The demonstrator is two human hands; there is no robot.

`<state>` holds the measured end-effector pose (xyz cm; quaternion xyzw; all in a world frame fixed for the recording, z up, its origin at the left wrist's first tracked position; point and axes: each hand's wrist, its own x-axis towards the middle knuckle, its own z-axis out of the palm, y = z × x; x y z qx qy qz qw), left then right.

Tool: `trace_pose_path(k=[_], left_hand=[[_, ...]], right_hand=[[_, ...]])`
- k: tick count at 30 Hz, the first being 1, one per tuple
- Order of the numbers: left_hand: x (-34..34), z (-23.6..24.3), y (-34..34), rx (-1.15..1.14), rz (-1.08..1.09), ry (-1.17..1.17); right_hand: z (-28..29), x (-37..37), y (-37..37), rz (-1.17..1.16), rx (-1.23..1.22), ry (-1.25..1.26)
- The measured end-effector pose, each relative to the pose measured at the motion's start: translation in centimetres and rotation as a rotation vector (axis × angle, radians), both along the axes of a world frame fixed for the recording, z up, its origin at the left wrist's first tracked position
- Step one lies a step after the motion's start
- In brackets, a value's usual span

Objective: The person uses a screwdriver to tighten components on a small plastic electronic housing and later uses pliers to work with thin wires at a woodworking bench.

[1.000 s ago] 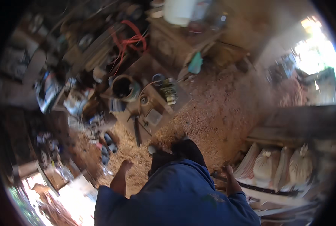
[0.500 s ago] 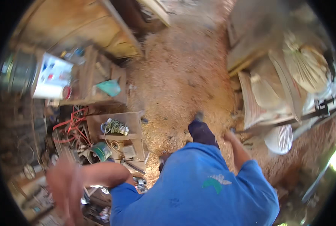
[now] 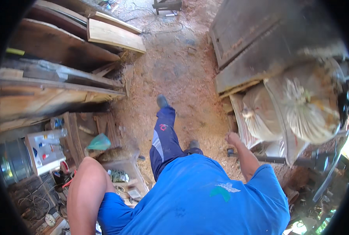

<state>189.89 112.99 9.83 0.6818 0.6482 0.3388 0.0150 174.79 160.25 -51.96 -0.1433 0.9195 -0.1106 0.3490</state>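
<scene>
My right hand hangs low at my right side, its fingers loosely curled; I see nothing in them. It is beside the tied white sacks, apart from them as far as I can tell. A dark bar lies just beyond it. My left arm is bent, the elbow raised by the low wooden shelving, and the forearm runs down out of the lower edge. That hand is out of sight.
A dirt floor strewn with shavings runs ahead between stacked boards on the left and a big wooden cabinet on the right. At left are a teal plastic bag, a water jug and a coiled cord.
I have stepped forward along the floor, with one leg now stretched ahead. My left hand has dropped out of view as the elbow rose. The shelves and sacks have shifted nearer to me.
</scene>
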Motion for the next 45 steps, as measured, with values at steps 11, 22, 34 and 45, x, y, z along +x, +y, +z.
trace_pose_path(k=[11,22,34,45], left_hand=[[-30.3,10.0,-23.3,-0.099,-0.179,0.155],[-55.7,14.7,-29.8,-0.010,-0.127,0.196],[-78.6,22.7,-26.7,-0.174,0.074,0.023],[-88.9,21.3,-35.6,-0.001,0.367,-0.138]], right_hand=[[11.1,-24.6,-18.7,0.114,-0.053,-0.002],[21.6,-50.9,-38.9,-0.096,-0.473,0.070],[18.8,-86.2,-36.4,0.221,-0.157,-0.002],[20.1,-100.5,-49.9,0.180,-0.210,-0.178]])
